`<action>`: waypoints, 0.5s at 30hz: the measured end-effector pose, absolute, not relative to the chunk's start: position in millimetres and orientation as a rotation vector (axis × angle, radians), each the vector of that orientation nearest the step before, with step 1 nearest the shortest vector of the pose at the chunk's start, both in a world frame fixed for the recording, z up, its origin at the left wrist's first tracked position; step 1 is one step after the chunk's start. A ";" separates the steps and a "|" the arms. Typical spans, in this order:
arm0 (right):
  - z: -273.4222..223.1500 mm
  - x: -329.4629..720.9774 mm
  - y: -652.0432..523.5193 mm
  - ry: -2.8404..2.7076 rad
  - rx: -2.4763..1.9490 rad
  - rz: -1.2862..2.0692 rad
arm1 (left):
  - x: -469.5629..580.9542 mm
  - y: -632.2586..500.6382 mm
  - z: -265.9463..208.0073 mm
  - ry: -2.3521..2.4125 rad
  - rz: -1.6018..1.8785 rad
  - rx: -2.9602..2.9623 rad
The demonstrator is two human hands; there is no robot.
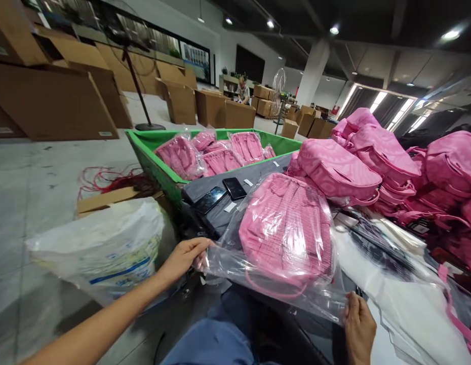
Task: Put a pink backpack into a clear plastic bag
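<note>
A pink backpack [284, 228] lies inside a clear plastic bag [235, 261] on the grey-covered table in front of me. My left hand [190, 253] pinches the near left corner of the bag's edge. At the near right corner, my right hand [357, 322] grips the same edge between thumb and fingers. The edge is stretched between both hands, with the backpack's loop handle showing through the film close to it. Two dark phones, one [234, 188] beside the other [210, 199], lie just beyond the bag, among small white labels.
Bagged pink backpacks fill a green-rimmed bin [144, 147] behind the table. Unbagged pink backpacks [338, 167] are piled at right, above flat plastic bags [402, 299]. A white sack [102, 243] stands on the floor at left. Cardboard boxes [61, 101], a fan [134, 76] and a seated person [242, 91] are farther back.
</note>
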State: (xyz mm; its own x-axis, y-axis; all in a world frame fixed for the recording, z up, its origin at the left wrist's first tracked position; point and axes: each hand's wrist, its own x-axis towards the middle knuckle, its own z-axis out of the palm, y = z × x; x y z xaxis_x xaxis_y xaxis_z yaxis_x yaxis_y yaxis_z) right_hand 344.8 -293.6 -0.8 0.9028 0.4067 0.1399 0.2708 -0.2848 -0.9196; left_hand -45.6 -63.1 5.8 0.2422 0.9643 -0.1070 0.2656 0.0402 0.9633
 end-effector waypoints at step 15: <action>3.5 333.6 -303.3 -0.410 -1.812 0.092 | 79.7 -96.9 37.4 0.448 0.633 2.588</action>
State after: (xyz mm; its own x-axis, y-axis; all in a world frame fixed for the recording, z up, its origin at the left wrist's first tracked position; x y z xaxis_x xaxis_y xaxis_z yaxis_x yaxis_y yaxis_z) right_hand 333.6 -303.3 3.5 0.9344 0.3232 0.1494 0.2285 -0.2225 -0.9478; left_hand 79.7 -96.9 37.4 0.8429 0.4025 0.3570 0.2031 -0.8525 0.4816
